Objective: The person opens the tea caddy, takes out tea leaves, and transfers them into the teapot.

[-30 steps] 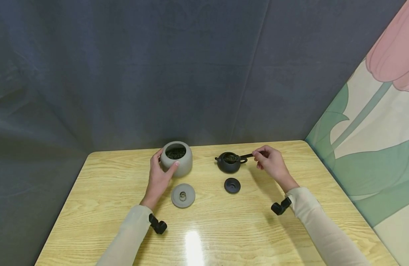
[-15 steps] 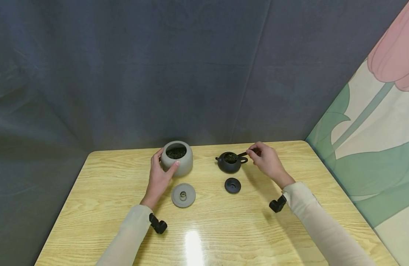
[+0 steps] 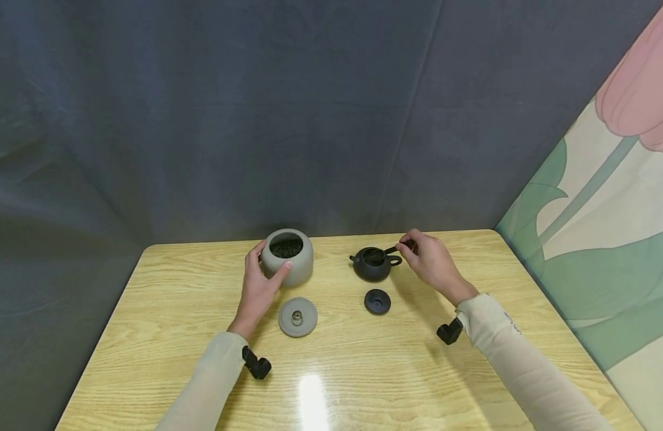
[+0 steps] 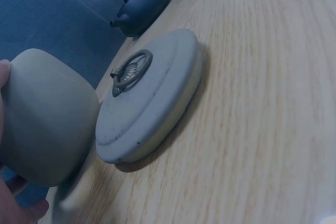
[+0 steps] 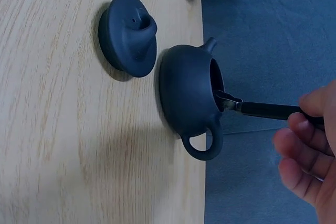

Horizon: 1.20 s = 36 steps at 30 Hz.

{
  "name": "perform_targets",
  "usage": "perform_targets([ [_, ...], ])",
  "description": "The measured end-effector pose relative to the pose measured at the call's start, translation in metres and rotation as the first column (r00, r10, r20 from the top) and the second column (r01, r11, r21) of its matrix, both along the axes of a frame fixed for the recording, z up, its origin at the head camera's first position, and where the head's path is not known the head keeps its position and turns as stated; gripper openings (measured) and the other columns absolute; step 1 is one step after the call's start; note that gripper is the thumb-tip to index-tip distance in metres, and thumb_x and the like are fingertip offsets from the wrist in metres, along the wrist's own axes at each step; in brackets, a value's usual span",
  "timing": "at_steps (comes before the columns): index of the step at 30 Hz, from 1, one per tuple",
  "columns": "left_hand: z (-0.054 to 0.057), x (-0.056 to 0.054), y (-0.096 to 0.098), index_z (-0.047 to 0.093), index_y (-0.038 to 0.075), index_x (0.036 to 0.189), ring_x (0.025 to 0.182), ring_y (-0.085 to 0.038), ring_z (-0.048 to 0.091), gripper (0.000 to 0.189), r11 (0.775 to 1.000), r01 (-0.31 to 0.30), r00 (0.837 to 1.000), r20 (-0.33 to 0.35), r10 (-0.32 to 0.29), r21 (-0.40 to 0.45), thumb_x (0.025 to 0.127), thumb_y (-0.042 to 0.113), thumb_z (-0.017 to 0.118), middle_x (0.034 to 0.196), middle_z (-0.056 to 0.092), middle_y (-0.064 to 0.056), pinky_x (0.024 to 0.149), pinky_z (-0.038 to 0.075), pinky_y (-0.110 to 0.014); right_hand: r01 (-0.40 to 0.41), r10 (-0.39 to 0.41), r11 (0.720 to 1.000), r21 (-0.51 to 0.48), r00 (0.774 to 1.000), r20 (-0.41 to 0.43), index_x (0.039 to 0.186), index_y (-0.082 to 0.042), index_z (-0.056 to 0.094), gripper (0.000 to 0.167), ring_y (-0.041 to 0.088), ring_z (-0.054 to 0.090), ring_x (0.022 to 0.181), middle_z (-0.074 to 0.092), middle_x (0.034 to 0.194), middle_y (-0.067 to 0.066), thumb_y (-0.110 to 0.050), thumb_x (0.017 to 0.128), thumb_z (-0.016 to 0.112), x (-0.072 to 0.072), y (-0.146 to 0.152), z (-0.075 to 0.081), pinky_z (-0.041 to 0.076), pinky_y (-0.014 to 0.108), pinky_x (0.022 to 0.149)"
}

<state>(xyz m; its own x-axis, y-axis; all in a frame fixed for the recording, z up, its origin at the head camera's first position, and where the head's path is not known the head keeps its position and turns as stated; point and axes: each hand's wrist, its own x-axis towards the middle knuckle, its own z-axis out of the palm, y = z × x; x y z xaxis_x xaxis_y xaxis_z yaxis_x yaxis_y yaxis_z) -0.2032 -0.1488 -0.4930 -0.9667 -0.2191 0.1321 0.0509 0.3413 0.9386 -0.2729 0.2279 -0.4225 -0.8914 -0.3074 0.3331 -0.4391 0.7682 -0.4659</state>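
My left hand (image 3: 258,288) grips a grey jar (image 3: 299,270) from its near left side, thumb on the front near the rim. Dark tea leaves (image 3: 286,248) show inside the jar. With thumb and fingers, my right hand (image 3: 431,265) pinches the black handle of a tea scoop (image 5: 266,110). The scoop's head dips into the mouth of a small dark teapot (image 5: 185,93), partly hidden by the rim. How much leaf lies in the teapot is too dark to tell.
The grey jar lid (image 3: 297,317), with a ring on top, lies in front of the jar. A dark teapot lid (image 3: 377,301) lies in front of the teapot. Behind the wooden table (image 3: 358,365) hangs a dark curtain (image 3: 288,120); a flowered cloth (image 3: 606,251) is at right.
My right hand has moved left, taking the scoop further into the teapot. Green leaves seen at the teapot's mouth earlier now look darker and less visible. The left hand and jar stay put.
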Motion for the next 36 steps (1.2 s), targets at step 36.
perform_targets([
  [36, 0.0, 0.001, -0.001, 0.026, 0.027, 0.168, 0.16, -0.03, 0.032, 0.088, 1.0, 0.005, 1.0, -0.001, -0.005, 0.008, 0.098, 0.055, 0.073, 0.173, 0.026, -0.006, 0.129, 0.034, -0.057, 0.214, 0.017, 0.839, -0.5, 0.909, 0.416, 0.127, 0.008, 0.064, 0.038, 0.007, 0.067, 0.068, 0.07, 0.087, -0.005, -0.025, 0.11, 0.061, 0.014, 0.052, -0.013, 0.059, 0.028, 0.066],
])
